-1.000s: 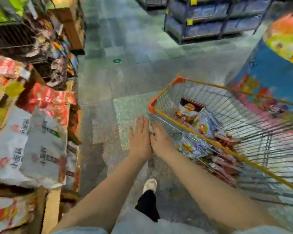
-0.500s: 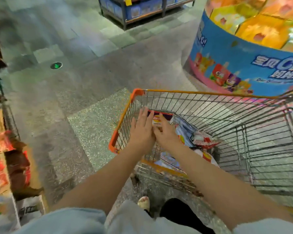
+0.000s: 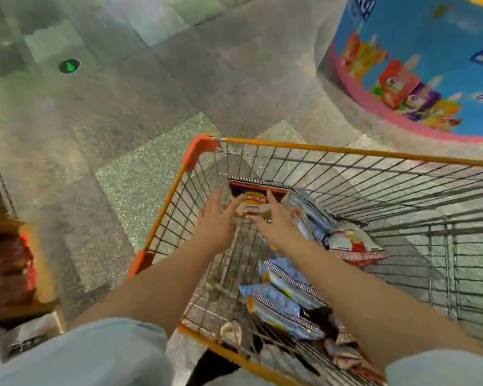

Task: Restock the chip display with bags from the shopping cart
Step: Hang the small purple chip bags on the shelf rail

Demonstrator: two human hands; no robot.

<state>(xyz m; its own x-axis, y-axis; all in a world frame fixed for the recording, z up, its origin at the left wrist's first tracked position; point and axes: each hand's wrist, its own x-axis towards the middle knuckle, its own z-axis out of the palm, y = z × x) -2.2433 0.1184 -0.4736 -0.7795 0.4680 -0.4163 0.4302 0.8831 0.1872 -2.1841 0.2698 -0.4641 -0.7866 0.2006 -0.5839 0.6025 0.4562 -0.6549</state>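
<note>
An orange-rimmed wire shopping cart (image 3: 290, 144) fills the lower right, with several chip bags lying in it. A dark purple chip bag (image 3: 255, 196) stands against the cart's front left corner. My left hand (image 3: 216, 218) reaches to the bag's left side with fingers straight. On the bag's right side my right hand (image 3: 273, 215) touches it with fingers extended. Light blue bags (image 3: 282, 299) lie below my right forearm, and a red and white bag (image 3: 354, 246) lies to its right. The chip display shows only as a blurred strip at the left edge (image 3: 9, 263).
A round blue and pink promotional stand (image 3: 418, 79) rises at the upper right, close behind the cart. Grey speckled floor (image 3: 123, 121) stretches to the left and ahead, with a green floor marker (image 3: 69, 66).
The view has swung from the display shelves on the left to the cart. Both hands have moved into the cart and separated to either side of the dark purple bag.
</note>
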